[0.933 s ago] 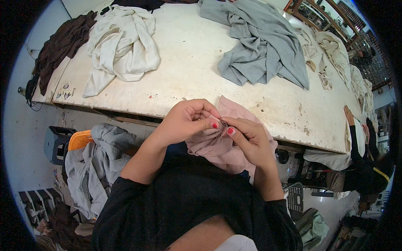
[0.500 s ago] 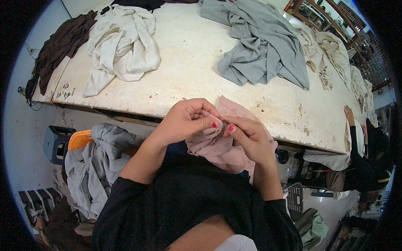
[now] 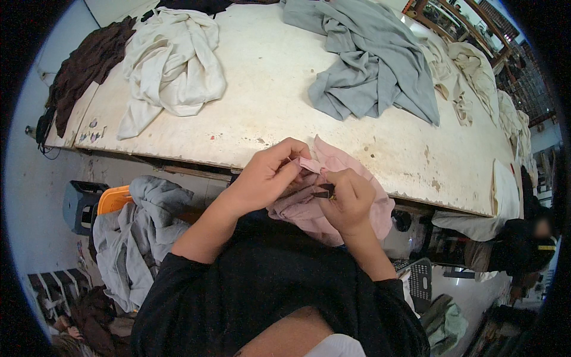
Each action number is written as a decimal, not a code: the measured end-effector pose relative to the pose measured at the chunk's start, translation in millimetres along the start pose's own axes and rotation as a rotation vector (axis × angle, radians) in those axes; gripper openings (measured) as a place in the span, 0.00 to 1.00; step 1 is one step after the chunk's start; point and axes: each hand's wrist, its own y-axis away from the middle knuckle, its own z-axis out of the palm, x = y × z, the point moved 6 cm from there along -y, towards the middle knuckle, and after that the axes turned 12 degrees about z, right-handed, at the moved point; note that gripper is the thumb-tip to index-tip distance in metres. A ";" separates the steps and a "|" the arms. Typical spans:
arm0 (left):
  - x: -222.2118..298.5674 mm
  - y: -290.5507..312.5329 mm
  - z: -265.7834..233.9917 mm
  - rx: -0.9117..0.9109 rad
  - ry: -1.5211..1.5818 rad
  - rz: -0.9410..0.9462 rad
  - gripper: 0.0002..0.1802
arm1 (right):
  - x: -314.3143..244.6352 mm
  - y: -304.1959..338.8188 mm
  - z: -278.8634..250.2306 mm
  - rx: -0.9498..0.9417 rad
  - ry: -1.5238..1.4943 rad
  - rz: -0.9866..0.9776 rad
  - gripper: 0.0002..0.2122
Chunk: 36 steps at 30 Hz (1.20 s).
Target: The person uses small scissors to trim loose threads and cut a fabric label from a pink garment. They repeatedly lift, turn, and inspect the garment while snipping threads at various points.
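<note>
A pink cloth [image 3: 351, 169] hangs over the table's near edge and bunches between my hands. My left hand [image 3: 267, 175] pinches a folded strip of it between thumb and fingers. Close beside it, my right hand [image 3: 348, 199] is closed at the other end of that strip. A small dark tool with pointed tips [image 3: 324, 191], probably thread snips, sticks out from my right fingers toward the cloth. Its handle is mostly hidden in the palm.
On the pale worn table [image 3: 262, 89] lie a white cloth [image 3: 178, 65], a grey-blue cloth [image 3: 380, 71] and a dark brown cloth [image 3: 89, 71]. Grey cloth [image 3: 131, 238] spills from an orange basket [image 3: 113, 196] at left. At far right is another person [image 3: 523, 244].
The dark tool now shows in my right hand; before, both hands pinched the cloth's edge and threads. My left fingers have turned up a strip. The other person's hand has left the table.
</note>
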 end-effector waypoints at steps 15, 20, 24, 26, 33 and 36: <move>-5.6 3.7 0.7 0.011 0.384 -0.101 0.17 | -8.3 -18.9 -4.1 -0.197 -0.395 0.151 0.07; -3.4 2.3 -7.5 0.026 0.328 -0.074 0.24 | -18.4 -15.8 -17.3 -1.107 -1.225 0.161 0.04; 0.1 2.6 -5.6 0.000 0.376 -0.033 0.30 | -1.8 -33.1 -22.6 -0.663 -1.028 0.260 0.05; -1.2 3.4 -2.3 -0.032 0.381 -0.065 0.31 | 5.4 -32.7 -15.5 -0.359 -0.395 0.312 0.08; -1.4 4.9 -0.7 -0.065 0.334 -0.046 0.26 | 12.8 -23.2 8.3 -0.279 -0.336 0.324 0.10; -4.0 7.1 -3.9 -0.044 0.307 -0.075 0.21 | 44.8 -20.3 4.7 -0.125 -0.443 0.712 0.07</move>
